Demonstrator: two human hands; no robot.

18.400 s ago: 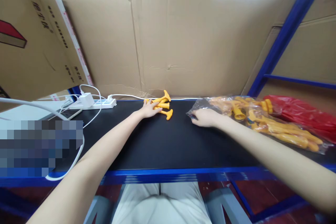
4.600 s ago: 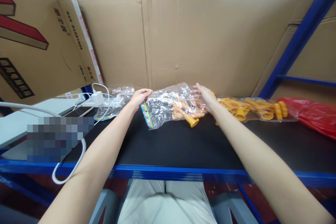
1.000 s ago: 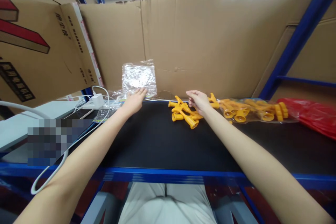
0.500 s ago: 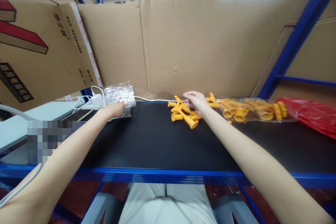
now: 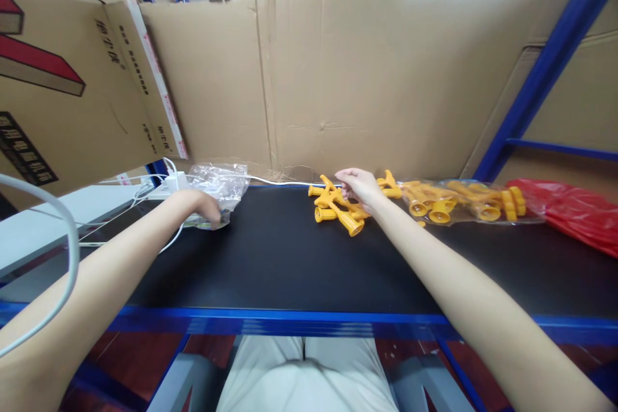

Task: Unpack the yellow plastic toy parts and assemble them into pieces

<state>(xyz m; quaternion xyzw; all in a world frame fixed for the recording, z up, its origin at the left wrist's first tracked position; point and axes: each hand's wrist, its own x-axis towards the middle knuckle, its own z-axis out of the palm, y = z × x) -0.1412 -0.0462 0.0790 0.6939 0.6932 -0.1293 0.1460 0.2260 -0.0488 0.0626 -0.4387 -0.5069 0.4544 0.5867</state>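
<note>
Since half a second ago the left hand (image 5: 207,207) has dropped slightly and bent downward at left of the frame, and the clear bag (image 5: 229,183) has sunk lower with it; the right hand (image 5: 360,188) has hardly shifted. The left fingers are curled at the bag's near edge, and I cannot tell whether they grip it. The right fingers are bent, their tips close together, over a heap of loose yellow pieces (image 5: 342,214) just right of centre; whether they hold one is hidden. The heap lies on the black desk (image 5: 290,264). To its right is a filled bag (image 5: 476,196) of similar pieces, then red plastic (image 5: 574,212) at the right edge. A white charger (image 5: 174,182) sits near the left hand
</note>
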